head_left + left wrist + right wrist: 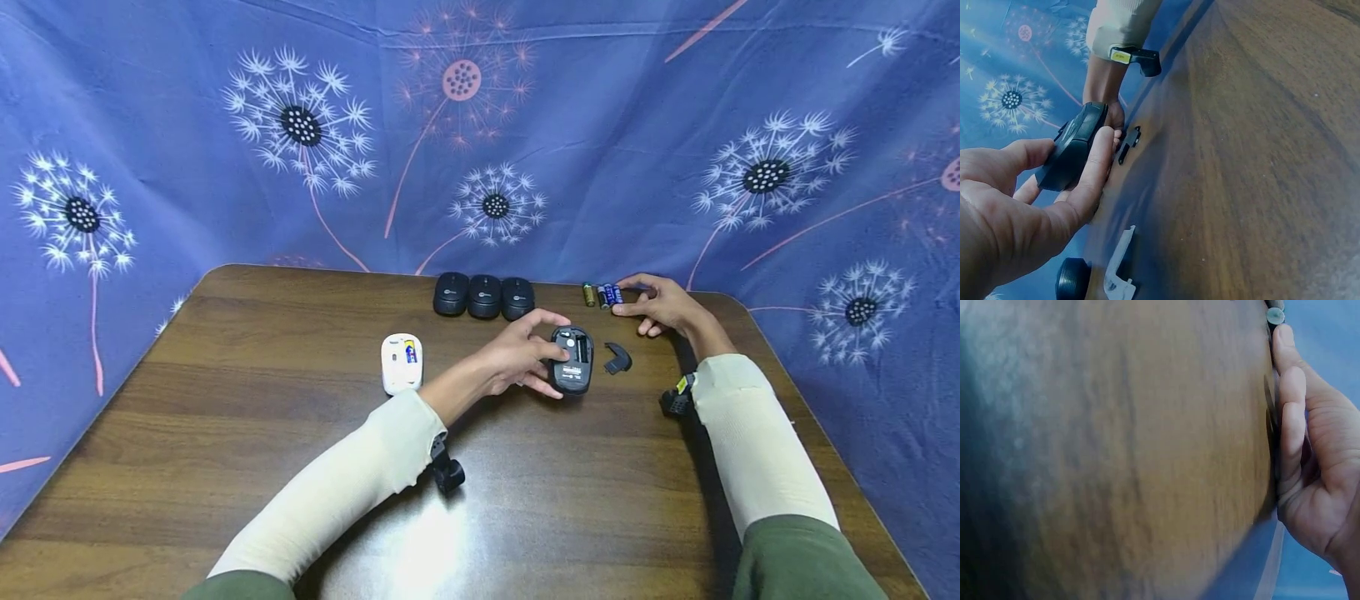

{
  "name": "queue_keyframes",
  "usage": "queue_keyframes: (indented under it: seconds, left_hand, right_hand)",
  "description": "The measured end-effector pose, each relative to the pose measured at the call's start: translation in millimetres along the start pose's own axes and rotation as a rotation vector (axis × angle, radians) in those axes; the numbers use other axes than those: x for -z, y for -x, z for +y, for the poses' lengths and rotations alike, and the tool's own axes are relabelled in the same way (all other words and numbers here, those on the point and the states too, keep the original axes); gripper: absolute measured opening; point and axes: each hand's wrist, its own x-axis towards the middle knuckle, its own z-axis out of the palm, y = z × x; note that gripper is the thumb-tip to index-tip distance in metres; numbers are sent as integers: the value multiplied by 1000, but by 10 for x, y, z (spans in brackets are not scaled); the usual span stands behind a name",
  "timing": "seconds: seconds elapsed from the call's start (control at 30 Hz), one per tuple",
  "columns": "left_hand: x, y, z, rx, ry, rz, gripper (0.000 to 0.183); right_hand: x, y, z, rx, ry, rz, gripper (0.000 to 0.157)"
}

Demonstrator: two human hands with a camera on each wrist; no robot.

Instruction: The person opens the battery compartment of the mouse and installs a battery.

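My left hand (521, 354) holds a black computer mouse (572, 375) by its sides, underside up, with its battery compartment uncovered. In the left wrist view the same mouse (1072, 153) sits between thumb and fingers, raised off the table. My right hand (663, 307) is at the back right, thumb and forefinger pinching the ends of a blue battery (616, 295). Beside it are another blue battery (603, 297) and a green-gold battery (588, 294). The right wrist view shows one battery end (1276, 316) near a fingertip. A black battery cover (618, 358) lies between the hands.
Three black mice (484, 297) stand in a row at the back edge of the wooden table (570, 500). A white mouse (394, 379) lies underside up on the left, a battery showing in it. A white curved piece (1119, 265) appears in the left wrist view. Patterned blue cloth (600, 167) hangs behind.
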Motion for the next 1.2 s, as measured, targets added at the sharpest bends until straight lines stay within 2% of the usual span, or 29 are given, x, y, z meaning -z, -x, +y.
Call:
queue_keyframes:
  seconds: [0.13,0.23,0.5,0.83,1.2]
  left_hand:
    - [-4,2,32,-2,-5,2,61]
    - [4,12,30,0,-2,4,61]
    - [48,34,-18,2,11,11,60]
    - [105,77,-13,-9,4,10,60]
    - [154,87,-20,-16,16,15,61]
  right_hand:
    - [2,27,-12,2,-27,-2,74]
    - [37,11,70,14,-47,-4,72]
    - [120,17,180,48,-181,-54,56]
    - [139,103,172,58,-291,-95,66]
    - [159,294,227,189,-437,-151,66]
